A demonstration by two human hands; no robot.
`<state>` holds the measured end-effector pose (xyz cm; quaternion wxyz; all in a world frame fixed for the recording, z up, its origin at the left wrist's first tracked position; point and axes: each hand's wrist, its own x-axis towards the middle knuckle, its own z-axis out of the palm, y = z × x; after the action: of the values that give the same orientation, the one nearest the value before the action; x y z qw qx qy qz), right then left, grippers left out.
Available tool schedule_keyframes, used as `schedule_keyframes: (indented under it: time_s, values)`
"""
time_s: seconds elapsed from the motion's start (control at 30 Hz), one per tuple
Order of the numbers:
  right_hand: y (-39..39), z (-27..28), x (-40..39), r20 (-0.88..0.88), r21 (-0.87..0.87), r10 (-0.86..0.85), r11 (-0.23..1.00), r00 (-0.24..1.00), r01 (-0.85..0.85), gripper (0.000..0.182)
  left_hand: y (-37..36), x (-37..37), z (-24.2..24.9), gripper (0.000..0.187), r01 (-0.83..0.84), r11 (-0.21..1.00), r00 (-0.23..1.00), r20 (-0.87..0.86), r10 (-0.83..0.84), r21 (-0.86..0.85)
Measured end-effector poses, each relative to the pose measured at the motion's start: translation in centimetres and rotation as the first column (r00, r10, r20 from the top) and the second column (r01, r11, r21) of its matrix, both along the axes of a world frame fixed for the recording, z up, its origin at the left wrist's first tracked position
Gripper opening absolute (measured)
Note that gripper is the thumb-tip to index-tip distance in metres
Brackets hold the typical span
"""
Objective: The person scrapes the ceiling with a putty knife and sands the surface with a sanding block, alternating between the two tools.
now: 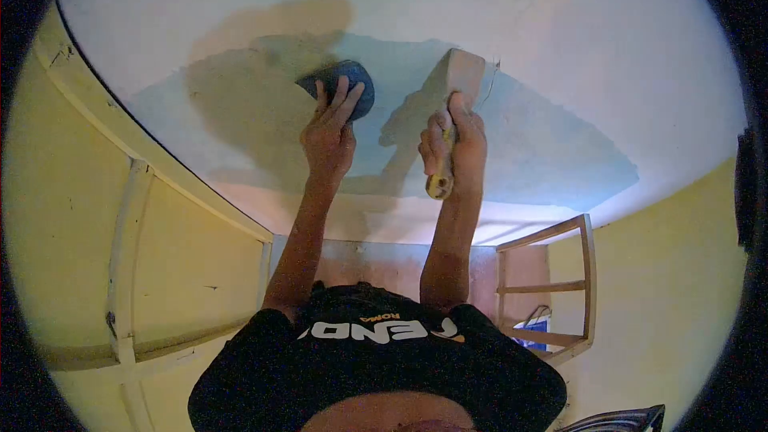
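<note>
- pale surface point(552, 40) spreading wide over my reach, white around the edges, and across its middle sits a big blue-green patch point(552, 148) with a ragged border.
- yellow panels point(64, 216) with raised strips run down the left side; over on the right is another yellow wall point(664, 272), and beside it an open wooden frame point(588, 280) with crossbars.
- something blue point(538, 328) shows through the low part of that frame, too small to make out.
- now my right hand point(464, 140): grip closed around the worn, yellowish handle of a broad scraper point(464, 72), handle end poking out below my fingers, blade pointing away from me over the patch's upper edge.
- is the blade touching? from here, i cannot tell.
- and my left hand point(332, 128): fingers spread across a dark blue rounded piece point(360, 92), grip holding it, its pointed corner sticking out to the left of my fingertips.
- that piece is up over the patch too, to the left of the scraper and well apart from it.
- both arms are stretched out, shadows falling across the patch and the white.
- down below, my black shirt point(384, 368) with white lettering, and a dark curved thing point(624, 418) at the lower right.
</note>
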<state>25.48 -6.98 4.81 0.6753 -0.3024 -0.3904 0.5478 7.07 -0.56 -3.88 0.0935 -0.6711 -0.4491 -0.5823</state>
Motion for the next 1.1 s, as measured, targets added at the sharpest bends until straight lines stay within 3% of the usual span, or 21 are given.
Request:
schedule_keyframes:
  time_s: [0.4,0.77,0.87,1.1]
  values:
    - [0.1,0.2,0.1,0.028,-0.021,0.002,1.000,1.000,-0.002,0.046,0.4,0.4,-0.5,0.053,-0.046,0.995,0.999,-0.011,0.046,-0.090]
    - [0.1,-0.8,0.6,0.124,-0.003,-0.006,1.000,0.992,0.007,0.048,0.3,0.4,-0.5,0.060,-0.046,0.998,0.999,-0.001,0.046,-0.041]
    - [0.0,0.9,0.1,0.041,0.008,0.031,0.999,0.999,-0.031,0.049,0.1,0.6,-0.4,0.059,-0.046,0.996,0.999,-0.010,0.046,-0.076]
    - [0.3,0.1,0.5,0.071,-0.012,0.043,0.999,0.997,-0.042,0.048,0.2,0.8,-0.3,0.061,-0.044,0.998,0.999,0.020,0.045,-0.037]
